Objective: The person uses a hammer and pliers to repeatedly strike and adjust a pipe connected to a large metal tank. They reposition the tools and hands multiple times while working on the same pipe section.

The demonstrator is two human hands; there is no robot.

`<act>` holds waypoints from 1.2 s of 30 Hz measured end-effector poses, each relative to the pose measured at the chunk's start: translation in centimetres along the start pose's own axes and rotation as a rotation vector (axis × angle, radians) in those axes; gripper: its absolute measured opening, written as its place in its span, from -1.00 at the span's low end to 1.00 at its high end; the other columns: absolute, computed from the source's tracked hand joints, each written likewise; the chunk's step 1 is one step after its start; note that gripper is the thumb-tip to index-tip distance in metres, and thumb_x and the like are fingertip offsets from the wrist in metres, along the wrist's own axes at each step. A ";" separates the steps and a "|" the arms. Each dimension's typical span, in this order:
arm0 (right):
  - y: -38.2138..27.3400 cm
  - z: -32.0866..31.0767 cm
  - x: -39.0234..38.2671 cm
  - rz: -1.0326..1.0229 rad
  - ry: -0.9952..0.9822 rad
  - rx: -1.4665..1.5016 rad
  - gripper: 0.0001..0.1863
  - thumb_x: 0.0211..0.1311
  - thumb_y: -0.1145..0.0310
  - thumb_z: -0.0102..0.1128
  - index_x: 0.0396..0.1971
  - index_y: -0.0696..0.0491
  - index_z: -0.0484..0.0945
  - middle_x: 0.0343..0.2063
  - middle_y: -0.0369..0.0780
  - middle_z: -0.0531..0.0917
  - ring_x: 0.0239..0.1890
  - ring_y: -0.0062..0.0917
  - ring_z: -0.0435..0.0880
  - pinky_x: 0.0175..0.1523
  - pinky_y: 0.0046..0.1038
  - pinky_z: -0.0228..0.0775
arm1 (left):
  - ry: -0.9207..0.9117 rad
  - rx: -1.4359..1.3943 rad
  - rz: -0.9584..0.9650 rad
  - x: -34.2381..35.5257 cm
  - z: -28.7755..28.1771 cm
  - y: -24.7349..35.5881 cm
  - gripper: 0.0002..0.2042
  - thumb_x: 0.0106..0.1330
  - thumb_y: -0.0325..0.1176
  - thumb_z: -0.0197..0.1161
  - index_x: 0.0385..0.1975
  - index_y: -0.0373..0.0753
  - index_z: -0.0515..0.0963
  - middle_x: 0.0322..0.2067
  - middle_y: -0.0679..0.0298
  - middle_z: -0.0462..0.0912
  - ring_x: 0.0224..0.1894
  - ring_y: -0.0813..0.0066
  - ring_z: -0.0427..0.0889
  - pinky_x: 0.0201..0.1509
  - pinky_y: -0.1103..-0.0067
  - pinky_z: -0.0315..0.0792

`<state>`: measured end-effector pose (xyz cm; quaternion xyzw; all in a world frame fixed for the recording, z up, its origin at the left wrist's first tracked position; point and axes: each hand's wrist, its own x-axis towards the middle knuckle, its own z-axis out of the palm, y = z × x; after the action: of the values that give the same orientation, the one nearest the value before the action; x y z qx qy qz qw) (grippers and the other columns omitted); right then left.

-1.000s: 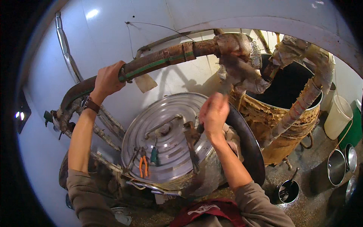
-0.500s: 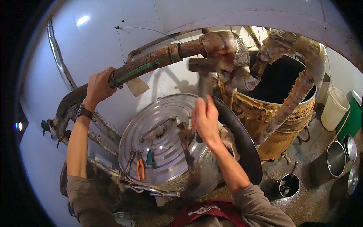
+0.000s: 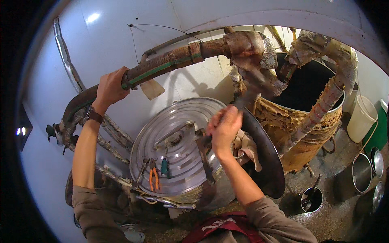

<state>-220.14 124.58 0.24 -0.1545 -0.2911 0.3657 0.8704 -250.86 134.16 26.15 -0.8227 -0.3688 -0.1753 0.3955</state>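
My left hand [image 3: 111, 87] is wrapped round the curved end of a thick, rust-brown pipe [image 3: 162, 67] with a green stripe. My right hand [image 3: 227, 127] grips the handle of a hammer [image 3: 246, 100]. Motion blurs the hammer's head, which is by the wrapped pipe joint [image 3: 247, 46]; whether they touch I cannot tell. Below my hands is a large ridged metal lid [image 3: 182, 152] with a bar handle. Lying on it are orange-handled pliers [image 3: 153, 178], a small green-handled tool [image 3: 163, 166] and a dark wrench [image 3: 206, 160] near its right edge.
At the right stands a big open drum [image 3: 291, 137] in crusty brown wrapping. A dark curved pan-like rim [image 3: 270, 162] and a cloth [image 3: 248, 149] sit beside the lid. Metal pots [image 3: 361, 172], a small pot [image 3: 311, 199] and a white bucket [image 3: 362, 117] stand on the wet floor.
The hammer has swung to the right and its head is lower, beside the pipe joint. My right hand has turned with it. My left hand keeps its hold on the pipe.
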 end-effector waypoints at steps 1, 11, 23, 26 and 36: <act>0.0 0.1 0.1 0.055 -0.174 -0.090 -0.55 0.77 -0.05 -0.06 -0.23 0.03 0.32 -0.71 -0.31 0.36 -0.78 -0.57 0.35 -0.69 -0.42 0.21 | 0.025 -0.002 0.021 0.0 -0.1 0.1 -0.51 0.00 -0.40 0.50 0.02 -0.16 0.60 -0.21 0.10 0.77 -0.15 -0.14 0.74 -0.11 0.12 0.60; -0.5 0.1 0.9 0.178 -0.146 -0.127 -0.57 0.75 -0.05 -0.01 -0.15 0.05 0.38 -0.67 -0.33 0.41 -0.77 -0.59 0.37 -0.68 -0.44 0.27 | 0.009 -0.002 -0.027 0.3 -0.4 0.7 -0.56 0.03 -0.41 0.48 -0.02 -0.15 0.60 -0.25 0.09 0.77 -0.16 -0.15 0.73 -0.12 0.11 0.59; -1.7 1.8 0.4 0.212 -0.204 -0.204 -0.62 0.77 0.00 -0.05 -0.18 0.02 0.33 -0.62 -0.33 0.36 -0.74 -0.61 0.32 -0.69 -0.46 0.17 | -0.004 -0.004 -0.002 0.2 -0.4 0.4 -0.55 0.01 -0.40 0.47 -0.02 -0.16 0.59 -0.23 0.10 0.76 -0.14 -0.13 0.73 -0.11 0.13 0.59; -1.7 0.5 0.3 0.175 -0.187 -0.278 -0.66 0.77 0.04 -0.04 -0.17 0.00 0.35 -0.65 -0.35 0.35 -0.76 -0.62 0.30 -0.68 -0.46 0.18 | 0.009 -0.014 0.019 0.2 -0.1 0.0 -0.53 0.02 -0.40 0.49 0.01 -0.15 0.59 -0.22 0.11 0.76 -0.13 -0.12 0.74 -0.11 0.13 0.59; -5.2 -1.2 -1.7 0.188 -0.185 -0.157 -0.63 0.77 0.00 -0.02 0.02 0.04 0.43 -0.61 -0.33 0.37 -0.78 -0.63 0.29 -0.71 -0.51 0.12 | 0.059 0.022 0.059 -1.4 -1.0 0.0 -0.44 0.03 -0.29 0.66 0.05 -0.14 0.55 -0.18 0.19 0.75 -0.08 -0.02 0.75 -0.03 0.17 0.59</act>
<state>-217.54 119.70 1.09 -0.2140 -0.3819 0.4343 0.7872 -251.75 132.71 25.99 -0.8235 -0.3344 -0.1835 0.4200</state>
